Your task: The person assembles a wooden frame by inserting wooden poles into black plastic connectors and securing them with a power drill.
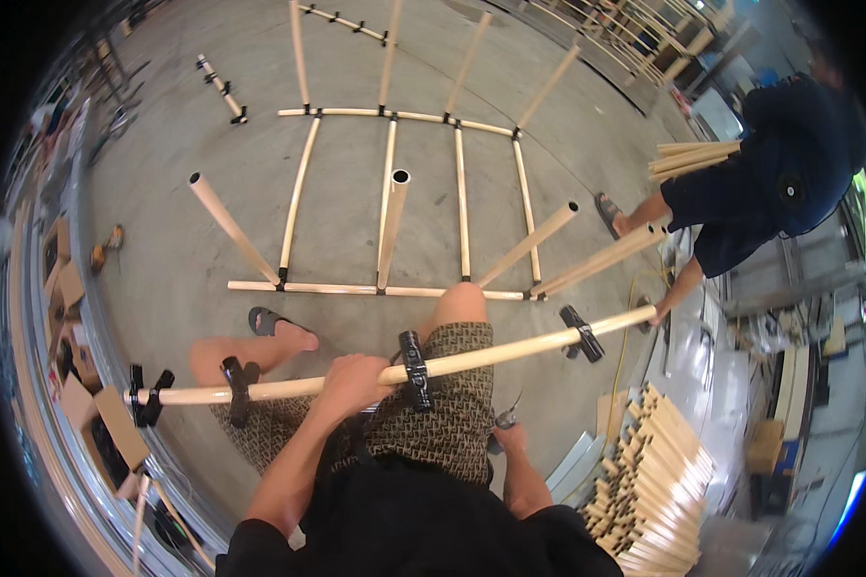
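One long cream pipe is running crosswise in front of the seated person's body, over the patterned shorts, and the step in hand is looking like one of steadying it with its black joints. Doing this well is probably calling for a firm hold close to the middle joint, since the pipe is reaching far out on both sides and could be tipping or rolling under a loose hand. The turned angles of the left inner joint and the right joint are also deserving a check, as a rolling pipe would be throwing them off line.

The left hand is gripping the pipe just left of the middle joint, its fingers closing around it with no gap showing. The right hand is hanging low, well apart from the pipe; its fingers appear to be curling around a driver with a metallic nose, though their exact placing is too small to tell. Pointing that nose away from the bare knee is seeming wise. Beyond, a pipe frame is standing on the floor.
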`<state>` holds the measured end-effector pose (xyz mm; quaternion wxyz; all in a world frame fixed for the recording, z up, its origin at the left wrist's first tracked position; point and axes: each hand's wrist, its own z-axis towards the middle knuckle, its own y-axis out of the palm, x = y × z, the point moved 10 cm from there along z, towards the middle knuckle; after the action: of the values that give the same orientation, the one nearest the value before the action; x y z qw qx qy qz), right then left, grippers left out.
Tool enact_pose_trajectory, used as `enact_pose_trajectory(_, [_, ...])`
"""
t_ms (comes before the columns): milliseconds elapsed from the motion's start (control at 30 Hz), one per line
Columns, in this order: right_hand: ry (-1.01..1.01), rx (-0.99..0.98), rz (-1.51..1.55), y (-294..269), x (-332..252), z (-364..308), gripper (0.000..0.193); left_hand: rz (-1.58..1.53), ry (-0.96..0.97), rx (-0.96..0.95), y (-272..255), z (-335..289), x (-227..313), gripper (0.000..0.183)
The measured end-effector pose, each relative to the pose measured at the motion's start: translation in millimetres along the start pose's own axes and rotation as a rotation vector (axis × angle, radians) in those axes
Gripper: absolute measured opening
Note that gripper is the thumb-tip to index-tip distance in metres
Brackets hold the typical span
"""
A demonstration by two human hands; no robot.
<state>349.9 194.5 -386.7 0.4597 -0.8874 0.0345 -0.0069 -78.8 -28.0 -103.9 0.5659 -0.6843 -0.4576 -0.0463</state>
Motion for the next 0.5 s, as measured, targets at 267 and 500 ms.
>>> enact_pose_trajectory(267, [-0.198, -0.436, -0.283, 122, -1, 39, 0.044, 0.046, 0.106, -0.056, 2, 4, 1, 0.043])
enact_pose_trajectory(500, [-0.212, -0.414, -0.147, 130, -8, 3, 0.042, -0.093, 0.223, -0.255, -6, 20, 26, 0.056])
